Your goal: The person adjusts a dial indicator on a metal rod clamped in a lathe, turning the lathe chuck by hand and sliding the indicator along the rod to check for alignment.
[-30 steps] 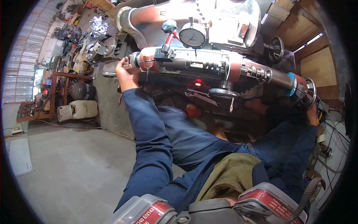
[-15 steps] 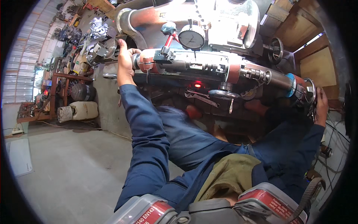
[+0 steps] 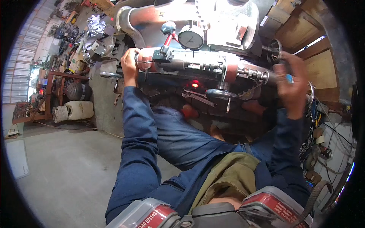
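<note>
A machine with a long horizontal spindle assembly (image 3: 171, 64) carries red housings and bright steel parts. My left hand (image 3: 130, 62) is closed round its left end, beside a red housing (image 3: 145, 59). A round dial indicator (image 3: 191, 39) on a red-armed holder (image 3: 167, 41) stands over the middle, its stem pointing down at the spindle. My right hand (image 3: 289, 79) is raised over the right end, near the steel sleeve (image 3: 270, 76); it is motion-blurred, fingers curled, and partly hides a handwheel (image 3: 310, 93) behind it. Another handwheel (image 3: 220, 93) with a crank handle hangs at the front.
A larger cast machine body (image 3: 148, 15) and a second handwheel (image 3: 273, 49) sit behind. Spanners (image 3: 197, 97) lie below a red light (image 3: 195, 83). Metal parts (image 3: 97, 26), a rack (image 3: 53, 87) and a jug (image 3: 81, 110) stand left. Wooden boards (image 3: 319, 72) and cables (image 3: 334, 133) are at right.
My right hand has come up from the right-end handwheel, moving inward and up over the sleeve. My left hand first rose, then lowered slightly round the spindle's left end. The view has shifted slightly.
</note>
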